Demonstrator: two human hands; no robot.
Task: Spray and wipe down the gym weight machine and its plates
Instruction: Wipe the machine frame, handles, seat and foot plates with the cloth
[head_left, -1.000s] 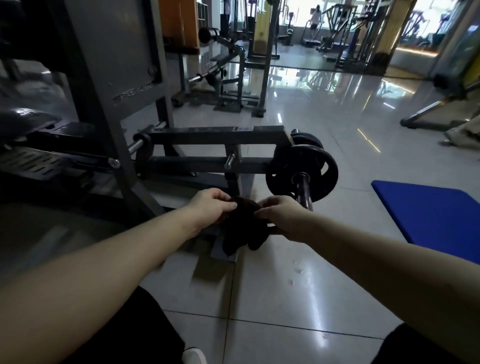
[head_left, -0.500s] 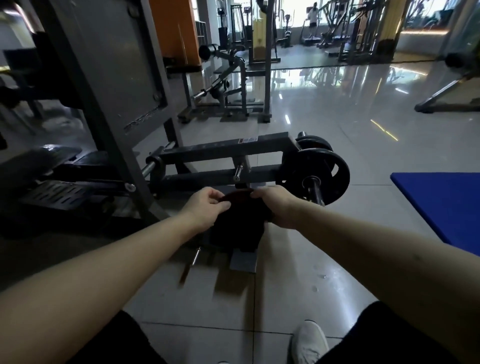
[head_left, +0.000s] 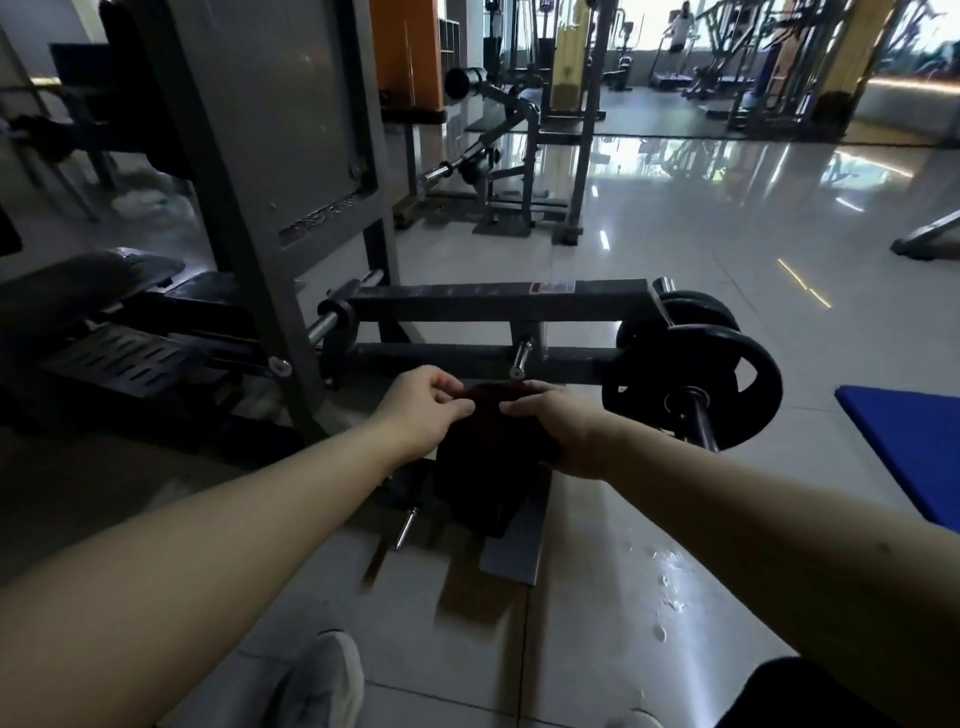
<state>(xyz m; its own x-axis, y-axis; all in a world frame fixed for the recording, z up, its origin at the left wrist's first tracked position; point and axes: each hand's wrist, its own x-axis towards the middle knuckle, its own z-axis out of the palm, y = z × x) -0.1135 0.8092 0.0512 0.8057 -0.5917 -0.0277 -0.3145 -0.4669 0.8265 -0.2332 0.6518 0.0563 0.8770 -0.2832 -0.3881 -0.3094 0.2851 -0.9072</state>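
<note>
My left hand (head_left: 422, 410) and right hand (head_left: 563, 431) pinch dark cloth (head_left: 485, 470) top edge, frame centre; long axis hangs vertical.

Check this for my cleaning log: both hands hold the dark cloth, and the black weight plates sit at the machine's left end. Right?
No. The head view shows the left hand and right hand holding the dark cloth, but the black weight plates sit at the right end of the machine, not the left.

small red-and-white label (head_left: 552, 287) on machine beam, print unreadable
</note>
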